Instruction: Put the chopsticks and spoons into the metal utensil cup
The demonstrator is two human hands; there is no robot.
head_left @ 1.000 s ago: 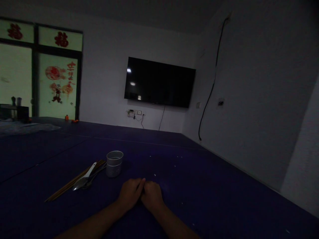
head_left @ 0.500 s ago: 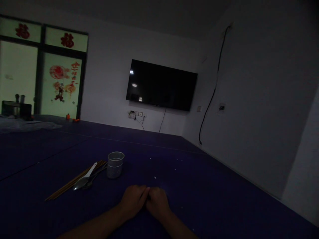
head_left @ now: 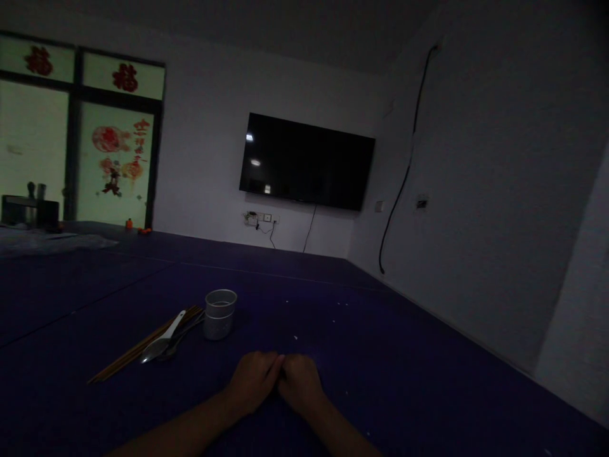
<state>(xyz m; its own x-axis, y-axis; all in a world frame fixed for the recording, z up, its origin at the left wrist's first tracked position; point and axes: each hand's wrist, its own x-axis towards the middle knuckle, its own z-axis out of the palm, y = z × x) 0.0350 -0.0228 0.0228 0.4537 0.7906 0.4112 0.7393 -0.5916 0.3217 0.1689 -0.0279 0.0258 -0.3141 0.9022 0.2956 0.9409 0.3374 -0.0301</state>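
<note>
My left hand [head_left: 254, 379] and my right hand [head_left: 299, 381] rest on the dark blue tabletop [head_left: 409, 374], knuckles side by side and touching. Both are closed, fingers curled under, and nothing shows in either. Beyond my left hand stands a grey metal cup [head_left: 219, 320], upright. Left of the cup lie several wooden chopsticks [head_left: 124, 360] in a slanting bundle. A spoon with a white handle [head_left: 175, 325] lies along them, and a metal spoon [head_left: 188, 329] is partly under it, its handle reaching toward the cup.
Small white scraps [head_left: 295, 337] dot the table. Clear plastic sheeting [head_left: 52, 242], a dark box [head_left: 45, 212] and small orange objects [head_left: 129, 224] are at the far left. A television [head_left: 309, 162] hangs on the back wall; a black cable [head_left: 403, 184] hangs on the right wall.
The view has shifted very slightly. My hands stay closed together in the same place, and the cup, chopsticks and spoons have not moved.
</note>
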